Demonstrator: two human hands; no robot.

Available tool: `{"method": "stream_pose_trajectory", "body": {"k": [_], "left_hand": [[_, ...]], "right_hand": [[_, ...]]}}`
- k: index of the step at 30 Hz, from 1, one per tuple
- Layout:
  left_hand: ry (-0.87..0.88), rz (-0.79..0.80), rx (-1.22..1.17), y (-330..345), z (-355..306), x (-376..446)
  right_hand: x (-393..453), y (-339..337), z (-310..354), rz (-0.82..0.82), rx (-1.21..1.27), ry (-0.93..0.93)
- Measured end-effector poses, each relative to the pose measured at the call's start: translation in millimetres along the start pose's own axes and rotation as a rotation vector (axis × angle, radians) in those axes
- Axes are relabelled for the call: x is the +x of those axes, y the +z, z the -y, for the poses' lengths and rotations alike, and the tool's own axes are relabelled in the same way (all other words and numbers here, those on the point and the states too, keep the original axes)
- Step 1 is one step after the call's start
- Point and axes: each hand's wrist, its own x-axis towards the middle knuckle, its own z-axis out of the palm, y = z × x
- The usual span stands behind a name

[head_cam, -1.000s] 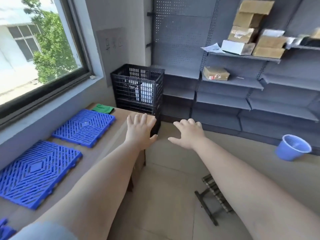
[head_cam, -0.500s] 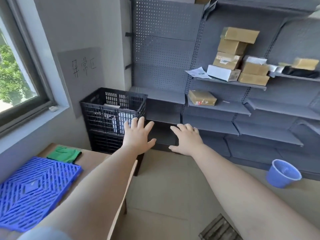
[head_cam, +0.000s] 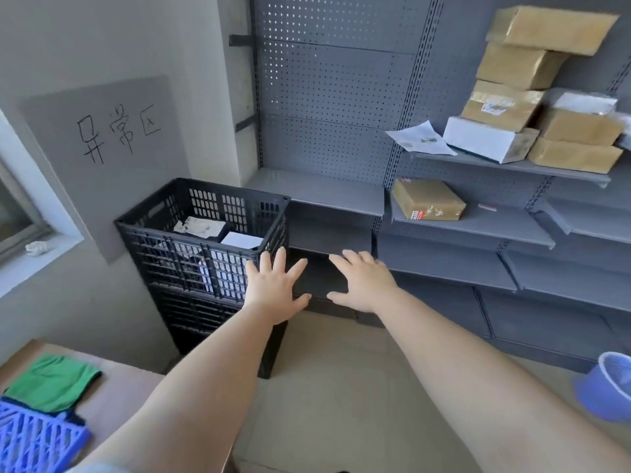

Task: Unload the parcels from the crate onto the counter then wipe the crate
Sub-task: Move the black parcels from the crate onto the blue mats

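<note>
Stage: we judge unloading not begun | black slatted plastic crate (head_cam: 205, 254) holds white-labelled parcels (head_cam: 218, 233) | left hand (head_cam: 275, 290), right hand (head_cam: 362, 285) spread, empty | wooden desk (head_cam: 126, 390): no parcels | wiping pending

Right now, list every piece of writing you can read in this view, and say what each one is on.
"异常区": handwritten in black on the grey sheet fixed to the wall, above the black slatted plastic crate.
Red and white label on the brown taped box alone on the middle grey shelf: print too small to read.
Label on the stacked brown taped box: blurred.
White paper on the upper shelf: marks unreadable.
White labels on the parcels in the crate: unreadable.
</note>
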Motion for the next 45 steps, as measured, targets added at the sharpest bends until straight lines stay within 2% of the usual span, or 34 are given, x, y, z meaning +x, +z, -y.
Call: {"method": "stream_pose_trajectory", "body": {"k": [5,9,14,19,25,30,36,39,42,45], "left_hand": [[-0.200,0.006,0.001,8.3,11.3,102.1],[-0.380,0.005,-0.068,17.5,38.9,165.8],[-0.501,0.099,-0.058,71.6,97.1,192.5],[-0.593,0.128,0.020,100.9,188.1,222.0],[-0.614,0.157,0.042,125.1,262.0,263.4],[-0.699,0.213,-0.061,161.2,274.7,300.0],[-0.955,0.315,-0.123,209.5,299.6,341.2],[-1.146,0.381,-0.212,232.7,305.4,353.7],[-1.184,0.493,-0.252,250.9,305.7,371.2],[-1.286,0.492,-0.340,262.5,309.7,391.0]], "right_hand": [[114.7,-10.4,-46.7,-0.008,-0.025,-0.136],[208.4,-19.4,-54.1,-0.036,-0.032,-0.268],[308.0,8.0,-4.3,0.072,-0.024,-0.432],[410.5,17.8,55.2,0.128,-0.074,-0.566],[510.5,12.4,117.6,0.106,-0.065,-0.662],[566.1,46.9,146.5,0.223,-0.085,-0.743],[653.4,80.8,181.0,0.308,-0.055,-0.833],[685.8,98.3,198.2,0.421,0.019,-0.846],[710.1,114.5,219.3,0.557,0.154,-0.814],[729.2,133.0,237.3,0.628,0.166,-0.821]]}}
